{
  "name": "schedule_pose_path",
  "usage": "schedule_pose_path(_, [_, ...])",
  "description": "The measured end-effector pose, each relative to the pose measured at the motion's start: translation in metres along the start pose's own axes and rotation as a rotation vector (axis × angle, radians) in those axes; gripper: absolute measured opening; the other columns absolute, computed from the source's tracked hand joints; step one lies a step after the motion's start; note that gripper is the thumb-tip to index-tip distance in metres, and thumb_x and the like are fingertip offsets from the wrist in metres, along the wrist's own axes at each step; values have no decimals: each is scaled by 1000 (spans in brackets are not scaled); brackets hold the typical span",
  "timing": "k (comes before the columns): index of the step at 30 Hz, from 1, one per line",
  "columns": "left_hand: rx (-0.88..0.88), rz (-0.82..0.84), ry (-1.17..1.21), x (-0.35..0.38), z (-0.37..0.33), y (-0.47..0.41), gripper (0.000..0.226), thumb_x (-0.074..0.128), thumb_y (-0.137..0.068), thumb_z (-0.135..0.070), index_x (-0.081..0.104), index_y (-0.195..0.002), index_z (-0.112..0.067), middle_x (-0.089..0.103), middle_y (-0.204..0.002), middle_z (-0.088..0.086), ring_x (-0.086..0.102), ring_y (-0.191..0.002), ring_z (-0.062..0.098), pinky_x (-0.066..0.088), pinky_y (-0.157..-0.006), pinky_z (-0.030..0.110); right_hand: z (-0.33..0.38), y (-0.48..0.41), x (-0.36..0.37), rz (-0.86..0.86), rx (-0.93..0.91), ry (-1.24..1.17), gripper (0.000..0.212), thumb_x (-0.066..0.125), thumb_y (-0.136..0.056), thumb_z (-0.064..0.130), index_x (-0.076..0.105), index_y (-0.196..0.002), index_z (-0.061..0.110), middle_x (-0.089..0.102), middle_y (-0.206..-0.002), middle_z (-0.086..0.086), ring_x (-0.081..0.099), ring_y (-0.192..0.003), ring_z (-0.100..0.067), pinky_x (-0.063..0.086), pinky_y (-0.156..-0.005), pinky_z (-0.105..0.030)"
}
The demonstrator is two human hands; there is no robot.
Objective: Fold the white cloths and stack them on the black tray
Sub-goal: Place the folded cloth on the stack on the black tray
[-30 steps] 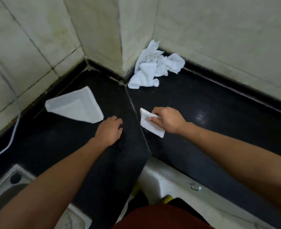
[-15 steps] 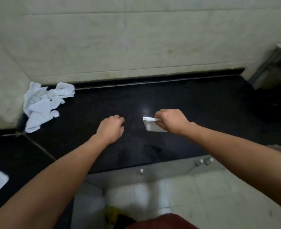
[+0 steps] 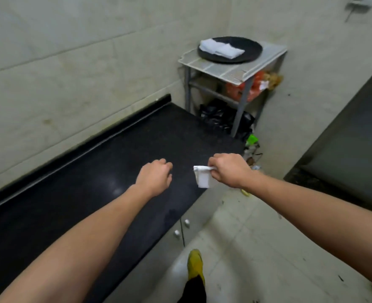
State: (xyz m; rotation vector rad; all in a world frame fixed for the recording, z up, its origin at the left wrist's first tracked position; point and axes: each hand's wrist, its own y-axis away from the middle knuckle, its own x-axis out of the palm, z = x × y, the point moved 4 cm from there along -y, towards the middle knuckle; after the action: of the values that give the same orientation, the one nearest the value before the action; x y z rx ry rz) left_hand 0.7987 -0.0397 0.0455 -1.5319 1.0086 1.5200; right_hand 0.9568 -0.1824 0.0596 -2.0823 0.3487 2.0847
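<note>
Right hand (image 3: 229, 170) is pinching small folded white cloth (image 3: 202, 177) by one edge | left hand (image 3: 155, 178) is hovering, loosely curled, empty | risk: loose edge-grip letting fold open before reaching round black tray (image 3: 251, 47), upper frame

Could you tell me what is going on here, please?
The right hand pinches a folded white cloth near the end of the black counter. The left hand is empty, fingers loosely curled. Ahead, a black tray on a small rack already has folded cloths on it.
</note>
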Motion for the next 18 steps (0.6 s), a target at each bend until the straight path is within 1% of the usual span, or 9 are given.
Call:
schedule_pose_path(6, [214, -64, 31, -13, -74, -162, 24, 48, -94, -31, 58, -108, -15, 57, -105, 3, 57, -96, 24, 47, -73, 38, -150, -12, -13, -18, 245, 10, 24, 50, -88, 30, 61, -107, 20, 62, -108, -2, 60, -101, -28, 44, -70, -35])
schedule_pose_path(9, [299, -105, 61, -32, -103, -229, 24, 47, -95, -31, 58, -109, -16, 57, -106, 4, 56, -97, 25, 47, -73, 38, -209, -19, -31, -49, 343, 4, 24, 52, -87, 30, 61, -107, 22, 63, -110, -1, 60, -104, -28, 45, -72, -35])
schedule_pose_path(14, [351, -165, 120, -65, -138, -326, 24, 50, -93, -32, 60, -109, -17, 57, -105, 3, 57, -101, 26, 49, -74, 40, -285, -29, -54, -99, 425, 4, 21, 51, -88, 29, 61, -104, 19, 63, -109, -4, 59, -101, -30, 34, -65, -32])
schedule_pose_path(18, [352, -189, 121, -81, -159, -385, 21, 50, -92, -30, 61, -103, -16, 58, -102, 3, 57, -101, 25, 47, -72, 38, -342, -45, -64, -140, 453, -29, 19, 53, -87, 27, 62, -100, 18, 65, -104, -6, 60, -95, -31, 37, -63, -32])
